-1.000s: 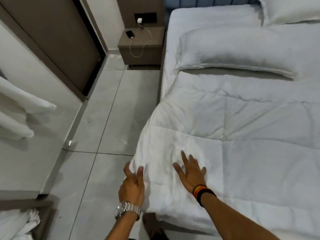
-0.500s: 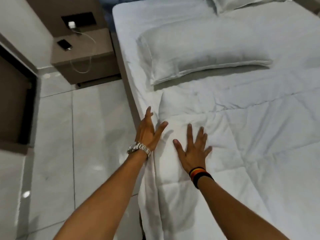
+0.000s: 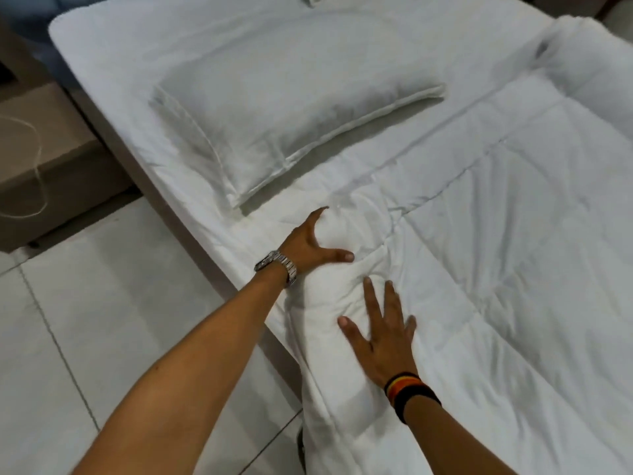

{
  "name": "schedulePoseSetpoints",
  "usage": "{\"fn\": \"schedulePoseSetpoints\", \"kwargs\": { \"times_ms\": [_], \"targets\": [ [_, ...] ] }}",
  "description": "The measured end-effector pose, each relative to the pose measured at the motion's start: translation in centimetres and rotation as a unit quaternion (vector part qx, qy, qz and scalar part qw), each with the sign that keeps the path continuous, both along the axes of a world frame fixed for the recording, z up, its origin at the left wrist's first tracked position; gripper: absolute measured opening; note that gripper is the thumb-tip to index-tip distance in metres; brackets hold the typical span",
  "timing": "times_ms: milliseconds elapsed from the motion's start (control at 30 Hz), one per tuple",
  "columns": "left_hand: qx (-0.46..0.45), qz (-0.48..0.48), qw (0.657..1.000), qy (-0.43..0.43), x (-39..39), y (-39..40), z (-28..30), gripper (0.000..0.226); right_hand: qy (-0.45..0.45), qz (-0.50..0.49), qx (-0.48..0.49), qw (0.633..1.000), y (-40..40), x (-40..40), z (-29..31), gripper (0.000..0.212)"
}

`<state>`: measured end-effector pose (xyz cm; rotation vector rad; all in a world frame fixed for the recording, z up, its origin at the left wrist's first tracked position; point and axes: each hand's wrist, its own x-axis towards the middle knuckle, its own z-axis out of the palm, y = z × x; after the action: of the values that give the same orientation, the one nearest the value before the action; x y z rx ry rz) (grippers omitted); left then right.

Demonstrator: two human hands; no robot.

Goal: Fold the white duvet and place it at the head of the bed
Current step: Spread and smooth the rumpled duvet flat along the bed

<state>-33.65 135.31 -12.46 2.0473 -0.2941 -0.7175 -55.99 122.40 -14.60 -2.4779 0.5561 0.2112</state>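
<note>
Duvet (image 3: 513, 269) pushed toward the pillow (image 3: 291, 108)
Left hand (image 3: 308, 241) and right hand (image 3: 380, 337), spread flat, have slid closer; the corner now bunches, needing smoothing.

The duvet (image 3: 496, 275) is white, quilted in large stitched squares, and lies spread over the bed (image 3: 102, 56), wrinkled in places. Its top edge runs just below the pillow (image 3: 291, 108) and does not cover it. The near top corner is bunched into a puffy hump at the bed's side, where the duvet's edge hangs down toward the floor.
</note>
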Motion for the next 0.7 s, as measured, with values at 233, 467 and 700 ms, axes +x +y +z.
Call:
{"fn": "schedulePoseSetpoints", "kwargs": {
  "times_ms": [233,467,700],
  "targets": [
    [0.151,-0.099,0.983,0.043,-2.2,7.5,11.1,0.129,-0.014,-0.081,0.058,0.995,4.7,-3.3,5.8,0.085],
    [0.133,-0.152,0.976,0.075,-5.5,16.3,13.8,0.088,0.058,-0.137,0.087,0.985,13.6,-9.0,6.0,0.084],
    [0.032,-0.100,0.993,0.051,-9.0,14.9,5.6,0.156,0.056,-0.196,0.048,0.978,15.8,-11.2,3.7,0.090]
  ]
}}
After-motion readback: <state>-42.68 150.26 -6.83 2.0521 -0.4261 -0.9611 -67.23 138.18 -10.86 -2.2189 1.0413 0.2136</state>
